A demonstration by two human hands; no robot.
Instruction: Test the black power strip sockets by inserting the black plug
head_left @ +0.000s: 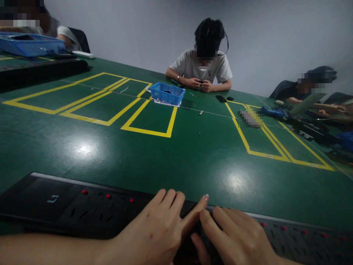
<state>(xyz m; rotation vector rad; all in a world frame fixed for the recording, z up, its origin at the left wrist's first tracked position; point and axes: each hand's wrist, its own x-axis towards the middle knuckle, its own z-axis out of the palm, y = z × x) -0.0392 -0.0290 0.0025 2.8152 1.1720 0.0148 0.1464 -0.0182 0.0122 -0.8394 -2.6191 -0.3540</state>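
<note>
Head view: your left hand and right hand meet at the near edge of the green surface, over the long black strip that lies along that edge. Your left index finger points forward and rightward, its tip just beside the bent fingers of your right hand. The other fingers of your left hand are bent down over the strip, and a thumb shows below, between your hands. Your palms face away from the camera and the space under them is dark, so you cannot tell whether either hand grips the strip or only rests on it. Red buttons and dark slots show on both sides of your hands; you cannot tell if it is all one piece, as your hands cover the middle.

Across from you, near the far edge, a blue basket sits on white paper, overlapping one of the yellow tape outlines. Beyond it, a person in a light shirt holds something small and dark in both hands. Toward the far left corner is a larger blue basket, with another person behind it. Toward the right edge, a third person reaches over dark, blurred items.
</note>
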